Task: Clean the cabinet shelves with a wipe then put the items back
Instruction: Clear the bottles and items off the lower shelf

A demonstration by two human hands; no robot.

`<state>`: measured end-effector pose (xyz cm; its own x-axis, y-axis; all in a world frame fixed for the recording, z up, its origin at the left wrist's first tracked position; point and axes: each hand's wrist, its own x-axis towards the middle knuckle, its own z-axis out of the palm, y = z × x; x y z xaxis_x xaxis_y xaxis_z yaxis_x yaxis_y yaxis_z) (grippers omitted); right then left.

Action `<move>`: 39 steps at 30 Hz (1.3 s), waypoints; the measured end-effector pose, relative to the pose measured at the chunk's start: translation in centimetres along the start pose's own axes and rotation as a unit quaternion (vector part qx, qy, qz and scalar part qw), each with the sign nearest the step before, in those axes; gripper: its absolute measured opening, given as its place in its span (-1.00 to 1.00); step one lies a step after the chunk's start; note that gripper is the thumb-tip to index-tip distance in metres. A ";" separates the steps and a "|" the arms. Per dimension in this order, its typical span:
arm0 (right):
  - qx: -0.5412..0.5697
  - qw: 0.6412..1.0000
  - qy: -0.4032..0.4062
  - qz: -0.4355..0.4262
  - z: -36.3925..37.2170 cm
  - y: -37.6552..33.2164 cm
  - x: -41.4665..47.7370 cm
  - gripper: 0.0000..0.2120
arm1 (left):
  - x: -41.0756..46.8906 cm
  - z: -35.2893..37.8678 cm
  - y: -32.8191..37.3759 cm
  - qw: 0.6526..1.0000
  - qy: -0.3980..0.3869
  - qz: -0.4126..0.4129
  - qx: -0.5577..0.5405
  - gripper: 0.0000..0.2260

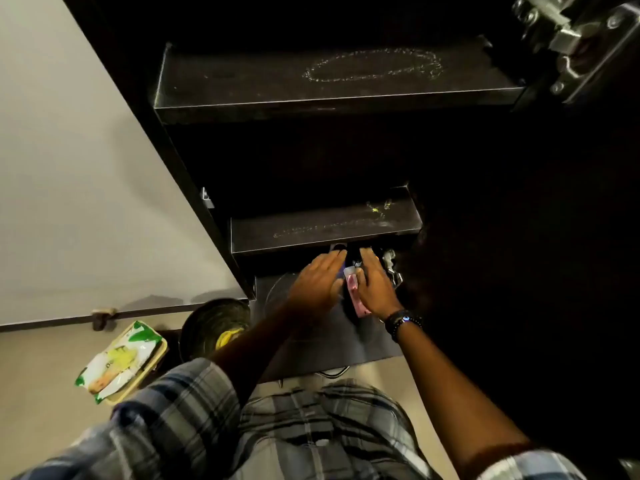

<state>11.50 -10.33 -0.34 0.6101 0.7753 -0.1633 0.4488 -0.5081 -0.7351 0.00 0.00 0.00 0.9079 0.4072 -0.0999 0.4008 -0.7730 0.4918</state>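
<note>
Two hands reach into the bottom shelf (311, 344) of the dark cabinet. The right hand (375, 287) holds a pink tube (355, 294). The left hand (318, 282) lies flat just beside it, fingers straight. Above them are the middle shelf (325, 232) and the top shelf (242, 84), both dusty. On the floor to the left, a pack of wipes (119, 362) sits on a tray (161, 351), near a metal bowl (207, 327).

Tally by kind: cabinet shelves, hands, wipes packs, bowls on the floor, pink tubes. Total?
cabinet shelves: 3
hands, left hand and right hand: 2
wipes pack: 1
dark bowl: 1
pink tube: 1
Total: 8
</note>
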 end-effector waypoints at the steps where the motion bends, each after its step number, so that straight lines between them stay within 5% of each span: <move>1: -0.009 1.000 0.013 -0.013 0.0 0.2 0.8 -0.63 | 1.1 0.4 -0.2 1.000 0.006 0.004 0.017 -0.49; 7: -0.153 0.988 -0.031 -0.011 -0.3 0.3 3.8 -0.80 | 4.6 0.9 -0.3 0.991 -0.044 -0.022 0.121 -0.57; 14: -0.232 0.967 -0.105 0.006 -0.5 -1.0 6.3 -0.78 | 4.4 0.9 -2.2 1.000 0.017 0.003 0.004 -0.47; 19: -0.275 0.954 -0.120 0.000 0.0 -1.5 7.2 -0.80 | 4.0 -0.5 -2.0 0.998 -0.005 -0.059 0.003 -0.82; 28: -0.154 0.984 -0.068 0.056 -0.2 -2.7 6.8 -0.88 | 2.0 -2.7 -5.2 0.968 0.001 -0.246 0.044 -0.65; 34: -0.212 0.972 -0.092 0.037 0.5 -3.4 7.2 -0.78 | 0.6 -4.0 -5.7 0.928 -0.039 -0.371 0.012 -0.66; 37: -0.233 0.965 -0.119 0.031 1.2 -3.8 7.6 -0.71 | 0.1 -4.4 -6.4 0.932 -0.059 -0.349 0.075 -0.67; 39: -0.236 0.962 -0.139 0.013 1.9 -4.3 7.6 -0.70 | -0.1 -4.6 -6.4 0.927 -0.030 -0.375 -0.016 -0.68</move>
<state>12.93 -1.50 0.34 0.4567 0.7968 -0.3955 0.7220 -0.5918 -0.3584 -3.21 7.19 0.81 0.3821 0.7951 -0.4710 0.9181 -0.2688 0.2911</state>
